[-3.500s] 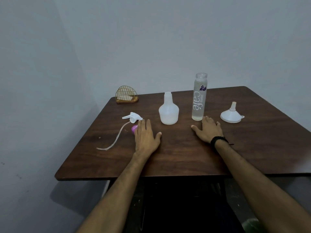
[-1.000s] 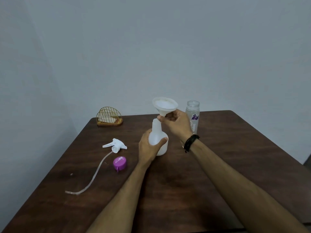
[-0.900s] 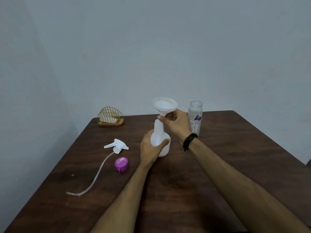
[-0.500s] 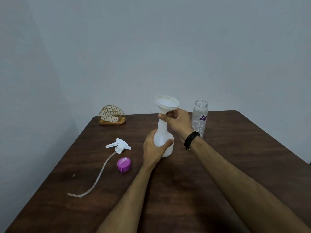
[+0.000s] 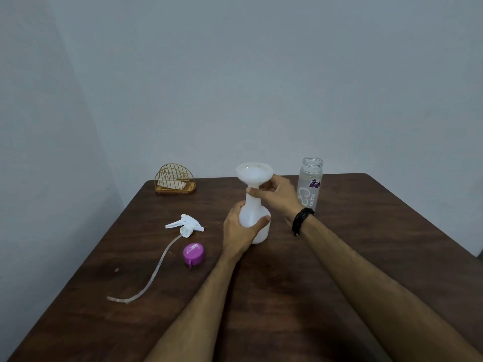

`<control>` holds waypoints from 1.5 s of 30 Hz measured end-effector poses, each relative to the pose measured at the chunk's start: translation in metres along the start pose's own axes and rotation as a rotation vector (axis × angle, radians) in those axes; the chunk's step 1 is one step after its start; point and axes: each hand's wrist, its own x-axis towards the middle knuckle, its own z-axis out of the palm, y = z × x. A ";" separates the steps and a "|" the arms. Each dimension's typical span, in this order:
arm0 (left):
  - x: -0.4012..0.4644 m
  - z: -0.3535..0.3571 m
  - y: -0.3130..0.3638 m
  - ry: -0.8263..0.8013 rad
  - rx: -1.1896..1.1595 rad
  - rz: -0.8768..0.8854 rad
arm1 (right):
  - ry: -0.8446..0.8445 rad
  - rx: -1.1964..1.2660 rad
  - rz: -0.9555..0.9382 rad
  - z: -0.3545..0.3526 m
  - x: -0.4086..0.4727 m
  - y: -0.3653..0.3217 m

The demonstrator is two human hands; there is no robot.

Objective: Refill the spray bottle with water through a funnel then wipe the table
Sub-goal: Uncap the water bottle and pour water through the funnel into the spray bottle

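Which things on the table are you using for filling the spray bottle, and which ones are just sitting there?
Used for the job:
spray bottle, held by the left hand
funnel on its neck, held by the right hand
water bottle, open, standing
spray trigger head with tube, lying off the bottle

Just lying about:
purple cap
gold wire holder

Plain grey-blue walls (image 5: 261, 74); dark wooden table (image 5: 287, 296), dim light

The right hand (image 5: 277, 195) hides the funnel (image 5: 254, 175) spout, perhaps seated.
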 end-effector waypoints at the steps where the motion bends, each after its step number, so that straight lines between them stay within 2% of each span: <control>1: 0.000 0.000 0.000 -0.003 -0.001 0.002 | -0.007 0.005 -0.003 -0.001 -0.001 0.001; 5: -0.002 -0.001 0.003 0.011 -0.009 0.018 | -0.055 0.016 0.008 -0.005 -0.007 0.004; 9: -0.007 -0.003 0.006 0.001 -0.048 0.017 | -0.009 -0.047 -0.049 -0.011 -0.025 0.007; 11: -0.008 -0.004 0.007 -0.001 -0.043 0.015 | 0.105 -0.104 -0.214 -0.014 -0.040 0.014; 13: -0.008 -0.004 0.007 0.008 -0.018 0.011 | 0.274 -0.154 -0.419 -0.019 -0.054 0.025; 15: -0.008 -0.003 0.008 0.033 -0.009 -0.005 | 0.460 -0.230 -0.538 -0.026 -0.063 0.038; 17: -0.008 -0.003 0.011 0.079 -0.018 -0.017 | 0.615 -0.285 -0.511 -0.037 -0.067 0.053; 19: -0.008 -0.003 0.019 0.111 -0.017 0.003 | 0.666 -0.291 -0.364 -0.048 -0.066 0.067; 23: 0.006 -0.002 0.044 0.109 -0.053 0.017 | 0.522 -0.253 -0.119 -0.059 -0.059 0.082; 28: 0.024 0.003 0.068 0.042 -0.249 -0.039 | 0.286 -0.121 -0.057 -0.051 -0.039 0.078; 36: 0.016 0.007 0.070 0.084 -0.298 -0.022 | 0.348 -0.110 -0.057 -0.058 -0.017 0.066; 45: 0.004 0.013 0.070 0.055 -0.296 -0.014 | 0.242 -0.165 -0.097 -0.068 -0.033 0.057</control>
